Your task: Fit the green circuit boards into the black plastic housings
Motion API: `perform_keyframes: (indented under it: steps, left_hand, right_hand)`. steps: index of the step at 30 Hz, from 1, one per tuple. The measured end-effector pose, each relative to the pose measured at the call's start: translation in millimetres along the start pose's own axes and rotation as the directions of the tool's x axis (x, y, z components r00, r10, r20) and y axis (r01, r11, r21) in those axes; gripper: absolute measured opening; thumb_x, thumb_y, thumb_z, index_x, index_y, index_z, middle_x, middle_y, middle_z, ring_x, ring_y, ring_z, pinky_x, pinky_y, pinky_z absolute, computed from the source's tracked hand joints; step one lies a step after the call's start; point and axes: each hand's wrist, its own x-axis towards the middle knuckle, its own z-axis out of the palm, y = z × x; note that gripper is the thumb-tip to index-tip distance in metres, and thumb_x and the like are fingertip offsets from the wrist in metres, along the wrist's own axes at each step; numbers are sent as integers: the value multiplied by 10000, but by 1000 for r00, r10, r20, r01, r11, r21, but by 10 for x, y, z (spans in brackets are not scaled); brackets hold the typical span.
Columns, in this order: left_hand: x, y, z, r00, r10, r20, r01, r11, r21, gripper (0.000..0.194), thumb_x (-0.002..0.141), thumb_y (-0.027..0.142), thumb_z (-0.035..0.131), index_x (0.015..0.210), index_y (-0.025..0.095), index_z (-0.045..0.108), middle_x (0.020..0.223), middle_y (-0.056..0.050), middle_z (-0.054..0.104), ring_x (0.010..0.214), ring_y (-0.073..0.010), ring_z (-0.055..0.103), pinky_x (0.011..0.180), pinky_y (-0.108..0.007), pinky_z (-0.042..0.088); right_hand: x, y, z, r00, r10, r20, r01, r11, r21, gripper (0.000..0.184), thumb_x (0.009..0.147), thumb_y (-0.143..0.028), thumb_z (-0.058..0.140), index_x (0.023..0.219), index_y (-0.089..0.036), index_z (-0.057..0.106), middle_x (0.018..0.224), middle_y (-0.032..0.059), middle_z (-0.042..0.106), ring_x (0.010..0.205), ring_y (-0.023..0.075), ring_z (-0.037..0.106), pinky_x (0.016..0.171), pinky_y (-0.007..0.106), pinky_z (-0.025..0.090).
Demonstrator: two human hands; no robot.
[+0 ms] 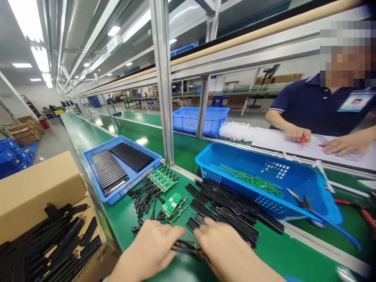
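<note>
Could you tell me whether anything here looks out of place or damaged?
Nothing looks clearly damaged. The blue-handled tool looks askew, lying across the rim of the blue basket with its handle sticking out.

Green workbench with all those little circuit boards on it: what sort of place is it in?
Probably an electronics assembly floor. Green circuit boards with black cables lie beside a blue tray of black strips, the green workbench runs far back, and a co-worker works opposite.
</note>
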Motion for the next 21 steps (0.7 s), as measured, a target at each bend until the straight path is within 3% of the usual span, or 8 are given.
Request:
perform_keyframes:
  steps: [5, 7, 9, 11, 12, 14, 16, 21]
  left_hand:
    - [-67, -391, -103, 929, -370, -5, 369, 924, 99, 239, 930, 258, 489, 1151, 220, 573, 939, -65, 681, 841, -235, 662, 737, -326, 500]
    - [-40, -482, -61, 889, -457, 43, 448, 884, 136, 302, 886, 273, 581, 1176, 191, 575, 1004, -94, 673, 893, -257, 659, 791, -353, 500]
    - [-20, -533, -2, 881, -466, 79, 455, 882, 125, 466, 825, 330, 671, 1241, 160, 547, 1085, -122, 661, 981, -279, 641, 884, -387, 479]
    - [3, -558, 59, 898, -433, 81, 427, 900, 85, 563, 813, 401, 680, 1292, 156, 515, 1148, -128, 647, 1066, -279, 613, 956, -389, 447]
    - [22, -568, 87, 901, -428, 73, 424, 903, 72, 539, 843, 417, 640, 1303, 170, 507, 1161, -118, 646, 1084, -265, 608, 960, -371, 445]
    - [87, -594, 138, 890, -453, 46, 450, 890, 70, 437, 933, 384, 502, 1323, 186, 485, 1160, -109, 650, 1065, -237, 623, 914, -334, 468]
    - [179, -645, 178, 862, -506, 19, 502, 859, 102, 383, 980, 303, 387, 1325, 160, 473, 1151, -131, 650, 1044, -236, 637, 870, -329, 484]
    - [361, -808, 195, 839, -542, 38, 530, 831, 168, 211, 940, 225, 451, 990, 153, 643, 999, -122, 692, 936, -247, 676, 778, -318, 503]
  right_hand:
    - [885, 58, -14, 997, -70, 11, 71, 994, -89, 136, 791, -26, 607, 812, -143, 673, 766, 112, 700, 813, 282, 625, 661, 361, 448]
    - [1014, 59, 63, 997, -76, 0, 76, 995, -71, 153, 792, -62, 651, 927, -133, 669, 881, 127, 697, 891, 291, 613, 743, 388, 461]
    - [967, 65, 130, 998, -54, -19, 54, 998, -32, 384, 744, -145, 748, 1108, -130, 625, 1054, 148, 664, 999, 315, 582, 844, 440, 454]
    - [752, 94, 180, 999, -7, -37, 7, 1000, 10, 572, 716, -206, 791, 1235, -146, 558, 1173, 154, 616, 1081, 327, 547, 932, 487, 422]
    - [592, 120, 207, 999, 25, -44, -23, 999, 39, 555, 738, -210, 772, 1245, -159, 550, 1191, 145, 607, 1097, 317, 543, 957, 492, 413]
    - [195, 188, 286, 994, 96, -41, -91, 989, 116, 370, 814, -196, 684, 1173, -179, 594, 1149, 124, 626, 1056, 282, 577, 936, 466, 448]
    - [-253, 253, 399, 978, 209, -31, -189, 931, 312, 247, 846, -206, 625, 1093, -208, 638, 1114, 107, 650, 1027, 274, 605, 892, 445, 489]
    - [-1190, 234, 601, 885, 464, 26, -410, 752, 516, 218, 861, -386, 596, 1013, -274, 704, 1079, 93, 702, 1004, 304, 655, 845, 421, 545]
